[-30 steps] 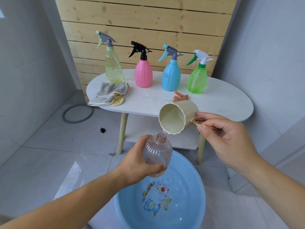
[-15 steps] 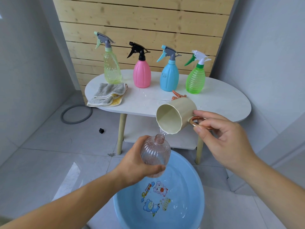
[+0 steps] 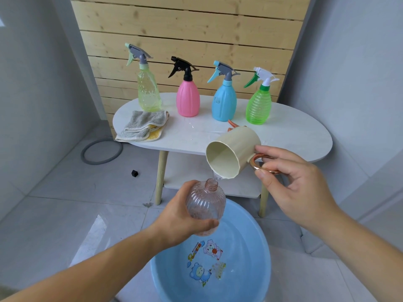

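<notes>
My left hand [image 3: 181, 223] grips a clear pinkish ribbed bottle [image 3: 206, 207] with no cap, upright above a blue basin [image 3: 250, 247]. My right hand [image 3: 292, 182] holds a cream cup [image 3: 234, 152] by its copper-coloured handle [image 3: 260, 164]. The cup is tipped on its side with its mouth toward me. A thin stream of water runs from the cup's lower rim down to the bottle's open neck.
A white oval table [image 3: 294, 136] carries several spray bottles: yellow-green [image 3: 148, 92], pink [image 3: 187, 98], blue [image 3: 224, 101], green [image 3: 259, 103]. A folded grey and yellow cloth [image 3: 142, 126] and an orange sprayer part [image 3: 232, 125] lie there. A grey ring [image 3: 101, 151] and a small black piece [image 3: 134, 173] lie on the tiled floor.
The cup has tipped a little further and water keeps running into the bottle. Both hands stay almost in the same place.
</notes>
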`<state>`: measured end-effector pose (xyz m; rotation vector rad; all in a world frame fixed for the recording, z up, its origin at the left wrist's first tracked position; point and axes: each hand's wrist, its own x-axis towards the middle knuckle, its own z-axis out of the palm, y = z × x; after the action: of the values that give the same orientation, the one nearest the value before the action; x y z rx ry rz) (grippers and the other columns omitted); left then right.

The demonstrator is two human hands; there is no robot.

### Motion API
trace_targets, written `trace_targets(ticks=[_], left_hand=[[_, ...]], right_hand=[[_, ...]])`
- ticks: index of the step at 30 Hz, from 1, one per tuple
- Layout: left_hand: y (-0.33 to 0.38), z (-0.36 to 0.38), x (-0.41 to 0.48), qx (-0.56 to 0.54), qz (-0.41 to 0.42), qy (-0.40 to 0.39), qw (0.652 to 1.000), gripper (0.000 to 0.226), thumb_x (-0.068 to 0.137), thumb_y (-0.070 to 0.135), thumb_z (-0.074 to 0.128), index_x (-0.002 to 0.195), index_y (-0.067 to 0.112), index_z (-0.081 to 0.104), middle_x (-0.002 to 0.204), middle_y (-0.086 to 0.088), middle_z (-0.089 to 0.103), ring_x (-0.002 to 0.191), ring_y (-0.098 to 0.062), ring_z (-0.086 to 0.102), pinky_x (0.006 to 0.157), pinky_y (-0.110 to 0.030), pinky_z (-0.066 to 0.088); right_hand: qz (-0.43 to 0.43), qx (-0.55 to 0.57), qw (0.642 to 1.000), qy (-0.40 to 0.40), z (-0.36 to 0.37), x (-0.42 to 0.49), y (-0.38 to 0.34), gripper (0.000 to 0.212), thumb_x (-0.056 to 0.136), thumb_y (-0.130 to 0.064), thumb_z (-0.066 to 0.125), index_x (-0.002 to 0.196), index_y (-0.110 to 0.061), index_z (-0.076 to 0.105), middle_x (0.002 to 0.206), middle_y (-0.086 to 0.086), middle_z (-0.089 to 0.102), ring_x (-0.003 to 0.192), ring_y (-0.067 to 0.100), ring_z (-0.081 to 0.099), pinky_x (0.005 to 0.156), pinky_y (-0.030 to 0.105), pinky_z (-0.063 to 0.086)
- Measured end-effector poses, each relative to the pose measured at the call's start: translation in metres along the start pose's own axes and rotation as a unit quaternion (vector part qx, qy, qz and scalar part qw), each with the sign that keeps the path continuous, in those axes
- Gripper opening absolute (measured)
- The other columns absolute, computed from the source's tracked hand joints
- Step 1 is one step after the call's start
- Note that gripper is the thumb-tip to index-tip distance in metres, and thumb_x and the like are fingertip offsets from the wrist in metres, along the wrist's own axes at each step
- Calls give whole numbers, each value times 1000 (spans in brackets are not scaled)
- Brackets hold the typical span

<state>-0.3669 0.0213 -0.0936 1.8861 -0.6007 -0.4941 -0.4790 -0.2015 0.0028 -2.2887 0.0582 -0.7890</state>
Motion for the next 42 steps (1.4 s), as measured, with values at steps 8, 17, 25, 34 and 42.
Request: trace_targets(ticks=[8, 17, 25, 34, 42], left_hand=[[-3, 0, 1, 8, 4, 0, 1000, 89, 66, 32, 96, 138, 40, 44, 122, 23, 59, 112, 7, 58, 83, -10, 52], [-4, 0, 1, 21, 2, -1, 1000, 91, 66, 32, 96, 139, 39, 42, 123, 24, 57, 112, 11, 55, 82, -6, 50], [-5, 1, 2, 21, 0, 4, 1000, 91, 66, 34, 96, 138, 41, 40, 125, 25, 55, 118, 6, 54, 92, -13, 47], [-15, -4, -1, 4, -18, -2, 1000, 91, 62, 32, 97, 137, 38, 47, 122, 18, 63, 111, 1, 63, 95, -27, 57], [-24, -1, -2, 3, -44, -5, 999, 81, 66, 19, 98, 132, 36, 52, 117, 16, 66, 105, 1, 66, 85, -20, 57]], right_hand=[[-21, -21, 1000, -3, 1, -2, 0, 12, 85, -25, 65, 81, -18, 74, 131, -9, 62, 111, -1, 63, 99, 17, 45], [-97, -56, 994, -5, 3, -2, 3, 22, 89, -28, 62, 81, -10, 72, 133, -3, 61, 119, 15, 60, 101, 37, 50], [-165, -115, 979, -12, 13, -5, 5, 17, 89, -16, 65, 78, -5, 71, 129, 6, 63, 116, 21, 58, 99, 31, 46], [405, 290, 867, 24, 58, -12, 42, 26, 95, -23, 65, 75, -7, 73, 88, 3, 75, 92, 19, 74, 99, 38, 53], [497, 84, 851, -145, 113, -50, 141, 35, 91, -36, 65, 77, -4, 71, 72, 4, 64, 68, 19, 58, 73, 35, 54]])
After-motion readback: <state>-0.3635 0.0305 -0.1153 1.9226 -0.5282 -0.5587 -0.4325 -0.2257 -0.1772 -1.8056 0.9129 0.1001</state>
